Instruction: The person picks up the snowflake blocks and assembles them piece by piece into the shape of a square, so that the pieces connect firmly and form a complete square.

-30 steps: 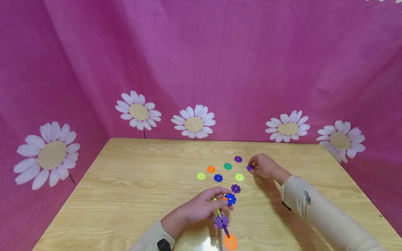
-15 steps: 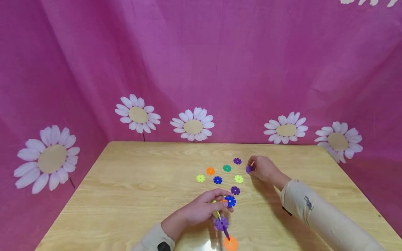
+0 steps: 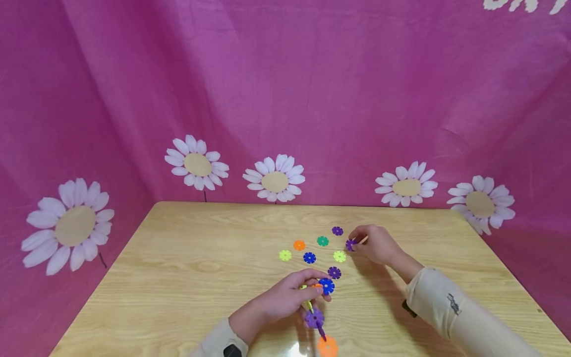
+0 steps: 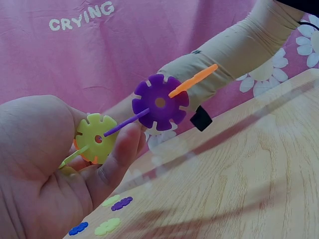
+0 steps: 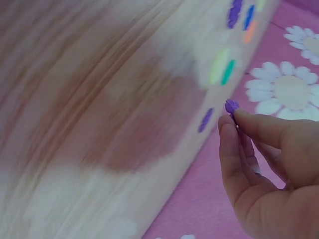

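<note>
My left hand (image 3: 290, 291) holds a chain of notched plastic discs joined at their slots. A blue disc (image 3: 327, 286) sits at the fingertips, and a purple disc (image 3: 314, 318) and an orange disc (image 3: 327, 346) hang toward me. In the left wrist view, the thumb lies by a yellow disc (image 4: 90, 130) of the chain; other links are partly hidden by the fingers. My right hand (image 3: 379, 245) pinches a loose purple disc (image 5: 231, 106) between thumb and fingertips, just above the table and right of the scattered discs.
Loose discs lie flat on the wooden table (image 3: 192, 258): purple (image 3: 337, 231), green (image 3: 322, 241), orange (image 3: 299, 245), blue (image 3: 310, 258), yellow (image 3: 285, 255), another yellow (image 3: 339, 256) and a second purple (image 3: 334, 272). A pink curtain (image 3: 312, 99) with white flowers hangs behind.
My right hand has shifted slightly left and toward me with the purple disc, which now shows more of its face. My left hand and the chain stay nearly still. The head view has tilted slightly.
</note>
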Action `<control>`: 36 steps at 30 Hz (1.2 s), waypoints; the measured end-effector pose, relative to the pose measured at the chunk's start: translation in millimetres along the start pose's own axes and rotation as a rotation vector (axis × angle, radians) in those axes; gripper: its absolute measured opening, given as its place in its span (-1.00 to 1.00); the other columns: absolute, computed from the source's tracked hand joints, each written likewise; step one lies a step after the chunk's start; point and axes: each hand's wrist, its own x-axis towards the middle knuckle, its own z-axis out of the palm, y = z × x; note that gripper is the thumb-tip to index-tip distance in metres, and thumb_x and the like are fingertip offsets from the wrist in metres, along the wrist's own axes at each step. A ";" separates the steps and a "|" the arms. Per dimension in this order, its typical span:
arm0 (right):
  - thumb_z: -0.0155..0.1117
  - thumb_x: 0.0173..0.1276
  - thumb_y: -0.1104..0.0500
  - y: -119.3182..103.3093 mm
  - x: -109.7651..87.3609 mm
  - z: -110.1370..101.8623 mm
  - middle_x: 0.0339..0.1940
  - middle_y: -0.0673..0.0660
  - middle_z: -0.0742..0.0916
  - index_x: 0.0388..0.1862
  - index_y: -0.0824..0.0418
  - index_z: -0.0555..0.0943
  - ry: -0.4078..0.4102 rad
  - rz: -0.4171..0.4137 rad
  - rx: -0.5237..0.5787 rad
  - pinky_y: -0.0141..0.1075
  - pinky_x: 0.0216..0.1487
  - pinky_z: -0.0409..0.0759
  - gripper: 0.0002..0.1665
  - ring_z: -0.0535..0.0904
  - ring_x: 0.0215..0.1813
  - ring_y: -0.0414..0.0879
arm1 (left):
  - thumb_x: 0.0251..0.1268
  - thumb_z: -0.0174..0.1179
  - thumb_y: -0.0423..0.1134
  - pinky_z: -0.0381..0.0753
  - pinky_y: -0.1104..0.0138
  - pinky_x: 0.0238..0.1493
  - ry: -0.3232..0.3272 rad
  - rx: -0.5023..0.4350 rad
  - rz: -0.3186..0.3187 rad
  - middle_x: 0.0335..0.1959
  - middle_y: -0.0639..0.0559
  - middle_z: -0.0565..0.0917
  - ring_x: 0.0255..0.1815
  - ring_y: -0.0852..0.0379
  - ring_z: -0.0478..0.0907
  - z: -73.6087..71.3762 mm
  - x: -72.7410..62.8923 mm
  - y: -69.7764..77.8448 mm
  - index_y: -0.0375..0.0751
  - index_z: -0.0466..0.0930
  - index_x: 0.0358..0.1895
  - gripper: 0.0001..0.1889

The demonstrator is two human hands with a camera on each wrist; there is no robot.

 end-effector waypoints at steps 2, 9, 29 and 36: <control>0.35 0.24 0.40 -4.4 -4.5 -1.9 -0.28 0.15 0.78 -0.13 0.30 0.71 0.011 -0.007 0.036 -0.16 -0.19 0.71 -0.80 0.70 -0.23 -0.04 | 0.57 0.03 -0.15 0.63 0.40 -0.53 -0.001 0.005 0.003 -0.07 -0.04 0.72 -0.40 0.18 0.61 0.0 -0.2 0.6 -0.18 0.40 0.36 -0.59; 0.38 0.26 0.37 -16.5 -18.8 -4.0 -0.25 0.13 0.78 -0.13 0.28 0.72 0.023 -0.022 0.124 -0.24 -0.17 0.71 -0.80 0.69 -0.19 -0.05 | 0.57 0.03 -0.18 0.63 0.37 -0.60 0.006 0.030 -0.008 -0.07 -0.03 0.72 -0.58 0.18 0.57 0.9 -0.5 2.1 -0.12 0.42 0.36 -0.61; 0.45 0.24 0.30 -47.7 -61.4 -10.8 -0.12 0.20 0.78 -0.07 0.26 0.71 0.073 0.021 0.417 -0.38 -0.18 0.71 -0.74 0.74 -0.18 -0.12 | 0.57 0.02 -0.16 0.54 0.37 -0.39 0.041 0.107 0.020 -0.05 -0.09 0.74 -0.35 0.19 0.60 0.8 3.6 3.6 -0.11 0.46 0.33 -0.63; 0.43 0.27 0.29 -57.1 -72.6 -8.3 -0.06 0.28 0.75 -0.03 0.31 0.68 0.019 0.015 0.533 -0.35 -0.16 0.72 -0.71 0.78 -0.22 -0.05 | 0.57 0.02 -0.16 0.54 0.36 -0.35 0.045 0.085 -0.001 -0.06 -0.11 0.73 -0.33 0.17 0.58 1.1 2.9 3.0 -0.15 0.45 0.33 -0.62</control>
